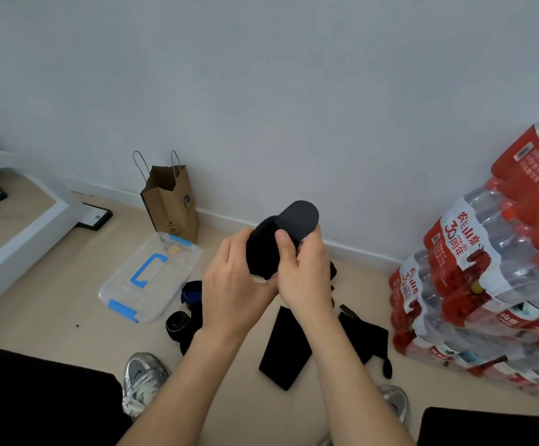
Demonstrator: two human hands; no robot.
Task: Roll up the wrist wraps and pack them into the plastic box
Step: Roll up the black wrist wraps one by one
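Both the left hand (232,278) and right hand (303,272) grip the partly rolled black fabric wrist wrap (263,252) in midair, right of the lidded clear plastic box (171,268); a slackened pinch could let it unroll.

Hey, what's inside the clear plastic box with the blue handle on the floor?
Through the closed lid of the clear plastic box, only a small yellowish piece shows near the far end; otherwise it looks empty. The blue handle and latches hide small patches.
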